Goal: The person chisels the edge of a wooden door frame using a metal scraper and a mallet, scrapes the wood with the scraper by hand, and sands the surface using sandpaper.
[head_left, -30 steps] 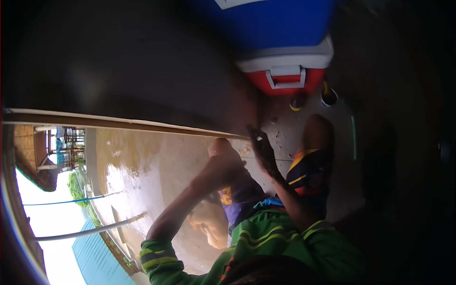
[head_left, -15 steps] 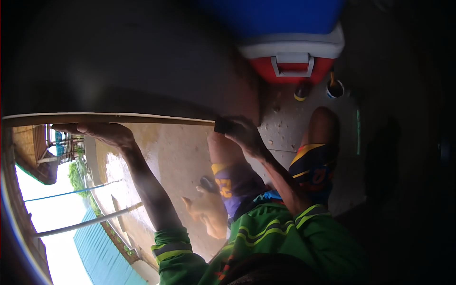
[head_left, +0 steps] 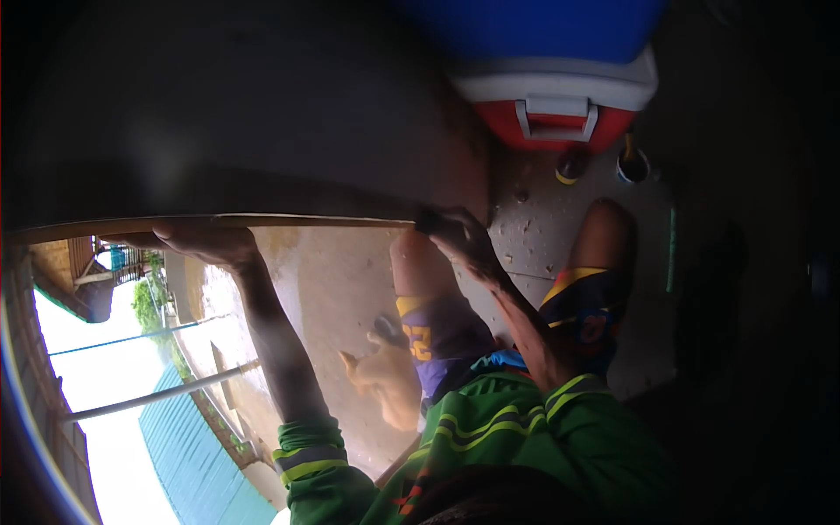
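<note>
1. Grey concrete floor (head_left: 332,284) is strewn, near the cooler, with small bits.
2. Dark flat panel (head_left: 262,131): its long, thin, pale edge is apparently being steadied or rubbed; even pressure and firm support would be called for.
3. Boxy cooler (head_left: 560,83), red and white.
4. Left hand (head_left: 210,247) is laid beneath the edge, fingers outstretched.
5. Right hand (head_left: 464,241): fingers appear curled at the panel's corner, pinching a dark piece (head_left: 427,219), texture blurred.

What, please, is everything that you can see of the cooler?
The cooler has a red body, a whitish upper band and a pale handle on its near side, all plastic-looking. It appears to stand on the floor beyond the right knee, with no hand touching it. Whether the blue part above belongs to it, I cannot tell.
</note>
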